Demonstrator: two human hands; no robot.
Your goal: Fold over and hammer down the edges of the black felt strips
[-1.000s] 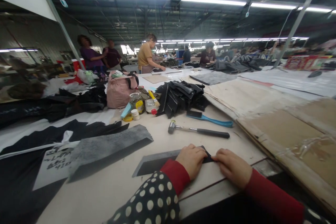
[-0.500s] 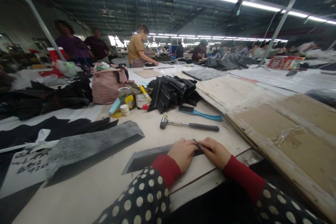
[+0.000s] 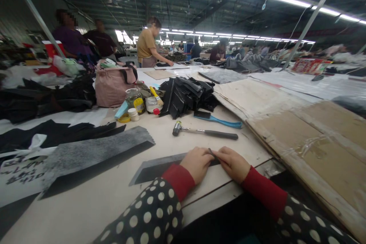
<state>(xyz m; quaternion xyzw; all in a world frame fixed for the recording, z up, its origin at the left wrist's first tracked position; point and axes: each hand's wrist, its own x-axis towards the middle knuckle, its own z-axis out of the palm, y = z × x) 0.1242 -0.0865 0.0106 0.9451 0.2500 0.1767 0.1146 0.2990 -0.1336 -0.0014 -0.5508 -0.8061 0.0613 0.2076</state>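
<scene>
A dark fabric strip (image 3: 160,168) with a grey backing lies on the table in front of me. Over its right part rests my left hand (image 3: 197,163), fingers closed at the strip's end. My right hand (image 3: 233,162) pinches the same end, where a narrow edge stands folded up between both hands. My fingers hide much of that end. Beyond the hands lies a hammer (image 3: 204,132) with a dark handle, and past it a blue-handled brush (image 3: 219,120). A larger grey-backed dark piece (image 3: 100,156) lies to the left.
A stack of black pieces (image 3: 187,95) sits beyond the brush. Beside it are a glass jar (image 3: 133,99), a yellow paintbrush (image 3: 156,95) and a pink bag (image 3: 113,85). Large cardboard sheets (image 3: 309,133) cover the right side. A co-worker (image 3: 147,45) stands across the table.
The strip's end is now folded up more steeply between my fingers, and my right hand has turned slightly. The whole view has shifted a little.
</scene>
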